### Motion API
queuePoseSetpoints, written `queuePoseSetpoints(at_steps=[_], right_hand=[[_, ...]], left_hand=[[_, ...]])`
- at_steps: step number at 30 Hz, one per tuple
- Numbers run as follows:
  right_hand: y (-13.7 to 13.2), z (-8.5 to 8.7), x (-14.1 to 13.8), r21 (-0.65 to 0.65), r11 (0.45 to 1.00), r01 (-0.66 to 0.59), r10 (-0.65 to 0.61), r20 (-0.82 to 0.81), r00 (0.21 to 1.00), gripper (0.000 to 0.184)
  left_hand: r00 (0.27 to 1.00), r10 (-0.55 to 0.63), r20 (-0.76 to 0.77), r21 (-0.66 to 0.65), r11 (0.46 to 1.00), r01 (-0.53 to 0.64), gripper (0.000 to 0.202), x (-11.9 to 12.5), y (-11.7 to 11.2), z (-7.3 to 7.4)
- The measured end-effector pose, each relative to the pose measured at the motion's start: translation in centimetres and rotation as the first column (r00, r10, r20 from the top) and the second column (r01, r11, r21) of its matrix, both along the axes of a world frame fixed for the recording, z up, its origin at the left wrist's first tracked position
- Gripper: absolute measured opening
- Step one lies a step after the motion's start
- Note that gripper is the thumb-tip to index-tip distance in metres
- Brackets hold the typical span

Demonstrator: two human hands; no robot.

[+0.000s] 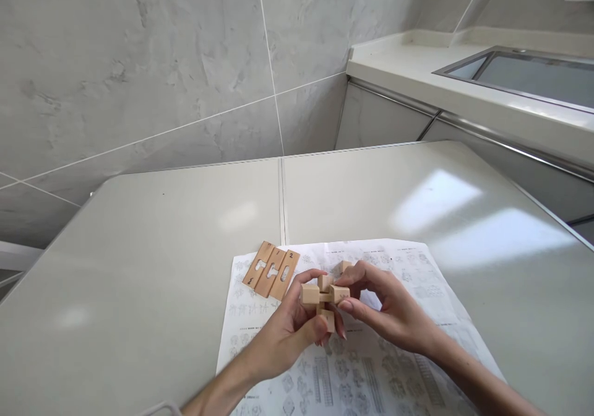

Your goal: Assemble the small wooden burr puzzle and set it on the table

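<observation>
Several pale wooden puzzle blocks (310,294) are joined into a cross-like shape above a printed sheet. My left hand (290,335) is closed around the left and lower parts of it, thumb on the lower block. The thumb and fingers of my right hand (387,304) pinch the right-hand block (340,294), which bears a dark mark. Another light wooden block (344,266) shows just behind my right fingers; whether it touches the joined blocks I cannot tell. Left of my hands lie three flat wooden plates (271,270) with cut-out slots and numbers.
The large printed sheet (403,366) with small diagrams lies under my hands. It rests on a glossy pale table (139,292) with a seam down its middle. A tiled wall (185,63) rises behind, and a counter (394,63) with a sink stands at the right.
</observation>
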State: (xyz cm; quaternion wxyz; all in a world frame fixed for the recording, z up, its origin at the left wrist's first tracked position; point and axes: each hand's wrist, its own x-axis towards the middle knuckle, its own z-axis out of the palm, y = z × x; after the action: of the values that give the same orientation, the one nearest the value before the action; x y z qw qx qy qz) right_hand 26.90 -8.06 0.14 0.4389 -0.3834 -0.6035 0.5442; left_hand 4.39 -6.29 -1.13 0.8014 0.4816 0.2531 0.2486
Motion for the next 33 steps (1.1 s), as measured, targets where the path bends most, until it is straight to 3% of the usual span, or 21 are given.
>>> queuePoseSetpoints(at_steps=[13,22,29,33], right_hand=[[0.00,-0.10,0.09,0.026,0.997,0.075,-0.077,0.069,0.995,0.013],[0.09,-0.15,0.17,-0.091,0.990,0.107,-0.090,0.172,0.981,0.037],[0.23,-0.24,0.03,-0.169,0.977,0.132,-0.096,0.203,0.974,0.045],[0.36,-0.36,0.07,-0.150,0.972,0.183,-0.149,0.215,0.965,0.048]], left_hand=[[0.999,-0.045,-0.008,0.024,0.999,0.045,0.069,0.17,-0.42,0.46],[0.998,-0.062,0.022,0.041,0.997,0.061,0.064,0.48,-0.61,0.67],[0.998,-0.052,-0.018,-0.007,0.999,0.052,0.073,0.24,-0.87,0.37],[1.000,-0.010,0.024,-0.041,0.999,0.011,0.071,0.34,-0.71,0.27]])
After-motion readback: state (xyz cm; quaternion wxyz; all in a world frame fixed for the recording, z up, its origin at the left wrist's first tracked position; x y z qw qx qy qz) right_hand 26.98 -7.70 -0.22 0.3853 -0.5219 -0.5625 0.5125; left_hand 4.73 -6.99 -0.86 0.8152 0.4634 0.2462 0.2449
